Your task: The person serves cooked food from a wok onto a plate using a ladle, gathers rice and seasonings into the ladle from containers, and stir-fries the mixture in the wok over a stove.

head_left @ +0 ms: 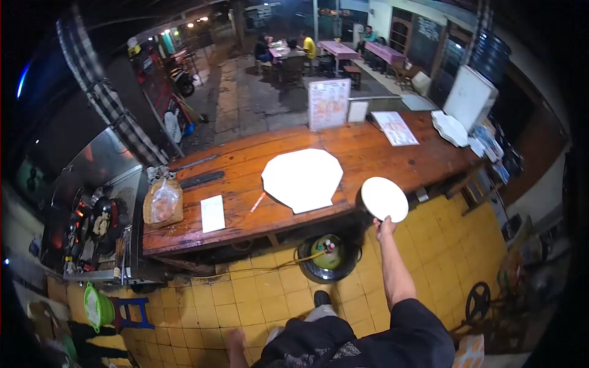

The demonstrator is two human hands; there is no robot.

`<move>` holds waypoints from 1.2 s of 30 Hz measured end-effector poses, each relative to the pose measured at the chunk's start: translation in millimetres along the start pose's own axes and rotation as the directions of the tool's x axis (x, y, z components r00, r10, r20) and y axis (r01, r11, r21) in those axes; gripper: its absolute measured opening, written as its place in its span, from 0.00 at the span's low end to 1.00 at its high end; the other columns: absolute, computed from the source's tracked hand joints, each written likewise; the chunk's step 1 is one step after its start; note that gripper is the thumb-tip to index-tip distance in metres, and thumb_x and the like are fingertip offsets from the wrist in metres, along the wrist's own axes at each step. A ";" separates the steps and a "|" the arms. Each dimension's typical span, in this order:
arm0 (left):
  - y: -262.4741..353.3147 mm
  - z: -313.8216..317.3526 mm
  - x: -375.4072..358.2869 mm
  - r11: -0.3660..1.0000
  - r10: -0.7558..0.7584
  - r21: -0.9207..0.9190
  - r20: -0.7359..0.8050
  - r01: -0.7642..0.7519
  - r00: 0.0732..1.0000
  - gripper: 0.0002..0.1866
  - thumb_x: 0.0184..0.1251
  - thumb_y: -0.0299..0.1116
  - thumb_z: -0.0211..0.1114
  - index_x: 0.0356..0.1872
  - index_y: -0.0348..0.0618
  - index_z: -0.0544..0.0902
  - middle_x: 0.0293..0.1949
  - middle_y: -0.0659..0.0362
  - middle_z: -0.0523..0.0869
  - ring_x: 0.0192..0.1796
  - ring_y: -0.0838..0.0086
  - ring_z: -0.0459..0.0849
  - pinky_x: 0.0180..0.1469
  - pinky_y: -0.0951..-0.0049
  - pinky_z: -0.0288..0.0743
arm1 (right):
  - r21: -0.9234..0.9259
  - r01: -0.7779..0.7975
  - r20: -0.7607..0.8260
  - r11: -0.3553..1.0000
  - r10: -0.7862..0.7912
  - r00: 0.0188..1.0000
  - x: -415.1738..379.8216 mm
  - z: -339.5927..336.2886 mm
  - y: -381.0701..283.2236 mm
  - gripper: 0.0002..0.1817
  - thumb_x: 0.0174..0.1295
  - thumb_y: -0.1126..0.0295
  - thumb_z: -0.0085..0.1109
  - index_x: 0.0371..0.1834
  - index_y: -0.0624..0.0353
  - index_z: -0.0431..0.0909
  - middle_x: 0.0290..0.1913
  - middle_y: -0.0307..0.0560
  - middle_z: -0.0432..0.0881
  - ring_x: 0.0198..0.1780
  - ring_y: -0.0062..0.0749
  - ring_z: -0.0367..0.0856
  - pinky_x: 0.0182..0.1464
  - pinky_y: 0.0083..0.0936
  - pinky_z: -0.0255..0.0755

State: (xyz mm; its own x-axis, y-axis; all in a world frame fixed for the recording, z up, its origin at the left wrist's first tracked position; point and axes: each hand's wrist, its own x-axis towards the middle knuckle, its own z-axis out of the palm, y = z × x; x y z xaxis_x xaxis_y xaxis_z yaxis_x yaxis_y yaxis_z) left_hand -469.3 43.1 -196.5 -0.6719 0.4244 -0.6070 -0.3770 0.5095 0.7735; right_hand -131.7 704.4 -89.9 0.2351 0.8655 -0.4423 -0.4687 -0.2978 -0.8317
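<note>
My right hand (384,227) grips the near rim of a white plate (384,199), held tilted just off the front edge of the wooden counter (245,159). Low in the view, beside my leg, hangs my left hand (234,339); it is blurred, and its fingers are not clear. On the counter lie large white paper sheets (302,178) to the left of the plate. A thin red-and-white stick, perhaps a pen (257,203), rests by their left edge, and a small white pad (213,213) lies farther left.
A basket with a plastic bag (164,202) sits at the counter's left end, next to a stove with pans (101,224). Beneath the counter stands a green gas cylinder (328,251) with a yellow hose. A menu board (329,103) stands at the back; people sit at tables beyond.
</note>
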 end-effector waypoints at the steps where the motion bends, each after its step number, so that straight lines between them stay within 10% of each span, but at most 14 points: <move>1: -17.3 -11.7 -17.5 0.991 -0.132 -0.019 -0.074 0.131 0.988 0.07 0.67 0.31 0.56 0.29 0.46 0.79 0.35 0.61 0.80 0.35 0.74 0.80 0.32 0.73 0.75 | 0.054 -0.050 -0.001 0.997 0.051 0.999 25.9 13.0 4.2 0.19 0.75 0.59 0.35 0.61 0.59 0.57 0.29 0.53 0.78 0.17 0.31 0.76 0.12 0.17 0.66; 7: -112.2 -12.9 -129.6 0.853 -0.494 -0.274 -0.145 0.444 0.857 0.05 0.66 0.35 0.59 0.34 0.47 0.80 0.38 0.59 0.82 0.38 0.70 0.81 0.35 0.68 0.76 | 0.237 -0.327 0.232 0.915 0.273 0.934 105.6 60.2 15.9 0.27 0.74 0.58 0.40 0.62 0.74 0.60 0.51 0.62 0.76 0.53 0.46 0.80 0.52 0.36 0.82; 9: -144.1 -7.3 -156.3 0.817 -0.515 -0.364 -0.111 0.447 0.850 0.05 0.66 0.36 0.60 0.36 0.48 0.80 0.39 0.59 0.82 0.39 0.69 0.82 0.36 0.67 0.77 | 0.107 -0.163 0.172 0.981 0.144 0.975 34.0 85.4 21.4 0.20 0.73 0.60 0.44 0.53 0.69 0.68 0.44 0.51 0.78 0.47 0.37 0.81 0.49 0.32 0.82; 11: -170.3 0.8 -169.2 0.803 -0.474 -0.451 -0.085 0.390 0.877 0.06 0.65 0.37 0.61 0.38 0.49 0.81 0.39 0.58 0.83 0.40 0.67 0.83 0.38 0.65 0.78 | -0.137 -0.066 0.653 0.988 0.141 0.745 45.4 52.0 76.3 0.12 0.70 0.60 0.50 0.41 0.58 0.71 0.35 0.41 0.75 0.36 0.27 0.76 0.44 0.29 0.79; 13: -198.6 3.1 -167.0 0.804 -0.380 -0.528 -0.101 0.274 0.919 0.08 0.65 0.38 0.61 0.39 0.49 0.81 0.40 0.58 0.83 0.41 0.66 0.83 0.39 0.63 0.78 | -0.252 0.039 0.273 0.967 0.032 0.961 -11.7 44.6 148.8 0.12 0.70 0.56 0.48 0.32 0.49 0.70 0.22 0.35 0.68 0.22 0.23 0.67 0.26 0.25 0.71; 16: -210.4 -33.8 -120.9 0.749 -0.455 -0.589 -0.125 0.303 0.882 0.11 0.64 0.40 0.62 0.39 0.45 0.82 0.36 0.58 0.84 0.35 0.66 0.83 0.33 0.65 0.77 | -0.511 -0.139 0.440 0.849 0.397 0.806 -127.2 12.5 249.6 0.07 0.68 0.68 0.47 0.35 0.56 0.73 0.24 0.43 0.77 0.24 0.29 0.76 0.20 0.29 0.70; 18: -203.1 -76.2 -80.9 0.734 -0.518 -0.592 -0.173 0.332 0.838 0.14 0.63 0.42 0.63 0.38 0.40 0.82 0.32 0.58 0.84 0.29 0.67 0.83 0.27 0.67 0.76 | -0.909 -0.137 0.174 0.394 0.656 0.735 -214.2 18.1 288.6 0.11 0.63 0.71 0.51 0.45 0.63 0.77 0.28 0.51 0.81 0.20 0.40 0.79 0.18 0.35 0.73; 19: -191.1 -100.5 -67.3 0.777 -0.491 -0.565 -0.267 0.279 0.829 0.14 0.62 0.41 0.63 0.38 0.40 0.82 0.32 0.58 0.83 0.27 0.68 0.82 0.27 0.68 0.76 | -0.793 0.340 0.605 0.505 0.597 0.527 -194.2 -6.8 367.7 0.11 0.61 0.74 0.53 0.45 0.63 0.77 0.27 0.52 0.81 0.22 0.40 0.81 0.19 0.35 0.73; 21: -167.4 -153.7 -42.6 0.855 -0.362 -0.506 -0.427 0.113 0.829 0.14 0.62 0.40 0.64 0.41 0.40 0.81 0.33 0.59 0.83 0.26 0.69 0.81 0.27 0.71 0.75 | -0.393 0.868 0.782 0.303 0.607 0.142 -303.5 63.6 388.9 0.14 0.66 0.66 0.50 0.42 0.68 0.79 0.32 0.49 0.85 0.33 0.34 0.84 0.36 0.30 0.78; 23: -139.4 -207.2 -26.6 0.850 -0.310 -0.527 -0.479 0.013 0.822 0.16 0.64 0.39 0.62 0.47 0.40 0.79 0.35 0.58 0.83 0.29 0.71 0.82 0.29 0.73 0.75 | -0.575 0.625 0.723 0.529 0.686 0.085 -417.9 128.3 407.4 0.14 0.68 0.68 0.52 0.47 0.70 0.76 0.37 0.50 0.84 0.34 0.32 0.85 0.37 0.27 0.77; 28: -17.7 -330.8 17.1 0.799 -0.233 -0.583 -0.526 -0.148 0.818 0.18 0.68 0.40 0.60 0.53 0.41 0.76 0.43 0.58 0.83 0.36 0.71 0.83 0.36 0.74 0.76 | -0.083 0.906 0.561 0.415 0.771 -0.302 -627.2 319.1 419.6 0.14 0.68 0.68 0.52 0.50 0.67 0.76 0.38 0.48 0.82 0.32 0.25 0.80 0.38 0.25 0.75; 30: 12.7 -378.4 35.9 0.786 -0.195 -0.589 -0.524 -0.188 0.829 0.18 0.69 0.40 0.60 0.54 0.40 0.75 0.46 0.57 0.82 0.40 0.70 0.83 0.40 0.72 0.76 | 0.000 0.696 0.780 0.718 0.435 -0.450 -692.1 386.0 433.1 0.10 0.65 0.72 0.55 0.47 0.64 0.77 0.36 0.44 0.82 0.32 0.23 0.80 0.35 0.25 0.74; 31: 23.6 -403.2 47.0 0.792 -0.195 -0.584 -0.518 -0.178 0.833 0.19 0.69 0.39 0.59 0.56 0.40 0.74 0.48 0.56 0.82 0.43 0.70 0.83 0.43 0.70 0.76 | -0.239 0.642 0.754 0.729 0.556 -0.350 -721.7 424.9 436.4 0.11 0.65 0.73 0.55 0.49 0.63 0.77 0.36 0.44 0.82 0.35 0.21 0.80 0.37 0.23 0.74; 36: 34.1 -520.4 91.4 0.775 -0.233 -0.605 -0.540 -0.181 0.809 0.20 0.68 0.40 0.60 0.55 0.37 0.75 0.46 0.56 0.84 0.41 0.70 0.84 0.41 0.72 0.76 | 0.226 0.744 0.946 0.629 0.039 -0.321 -806.0 631.5 536.4 0.17 0.63 0.68 0.58 0.53 0.65 0.75 0.46 0.56 0.82 0.40 0.38 0.82 0.44 0.30 0.75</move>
State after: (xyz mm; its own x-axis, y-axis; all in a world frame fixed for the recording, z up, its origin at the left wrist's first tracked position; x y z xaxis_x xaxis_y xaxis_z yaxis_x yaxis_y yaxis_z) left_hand -875.3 -290.4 -130.8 -0.7998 -0.1792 -0.5728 -0.5568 -0.1347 0.8196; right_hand -1110.3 101.5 32.4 -0.8996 0.0922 0.4269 -0.3122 0.5477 -0.7762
